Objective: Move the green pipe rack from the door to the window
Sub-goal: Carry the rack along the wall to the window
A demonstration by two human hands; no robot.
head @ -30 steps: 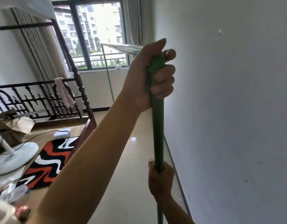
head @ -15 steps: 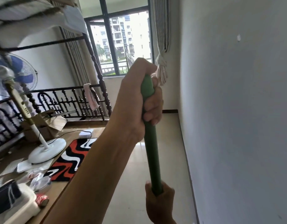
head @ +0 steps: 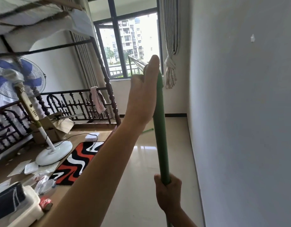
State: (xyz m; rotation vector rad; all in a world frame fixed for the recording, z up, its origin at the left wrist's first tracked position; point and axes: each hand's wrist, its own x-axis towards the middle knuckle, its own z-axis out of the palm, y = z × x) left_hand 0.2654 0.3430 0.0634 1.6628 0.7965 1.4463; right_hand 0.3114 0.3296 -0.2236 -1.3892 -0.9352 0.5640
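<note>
The green pipe rack's near upright (head: 160,128) stands almost vertical in front of me, close to the white wall on the right. My left hand (head: 144,90) is wrapped around its top end, back of the hand towards me, fingers hidden behind the pipe. My right hand (head: 168,190) grips the same upright lower down. A pale top bar (head: 136,60) runs from my left hand towards the rack's thin far upright. A green foot (head: 148,130) shows on the floor behind my arm. The window (head: 138,43) is straight ahead at the room's far end.
A tied striped curtain (head: 170,69) hangs right of the window. On the left are a dark bed frame (head: 76,105), a standing fan (head: 18,76), a cardboard box (head: 51,126), a red, black and white rug (head: 79,159) and floor clutter. The shiny floor strip (head: 177,145) runs along the wall.
The rack and both hands have come nearer the window along the right wall. My left hand has turned so its back faces me. The fan and bed have come into view.
</note>
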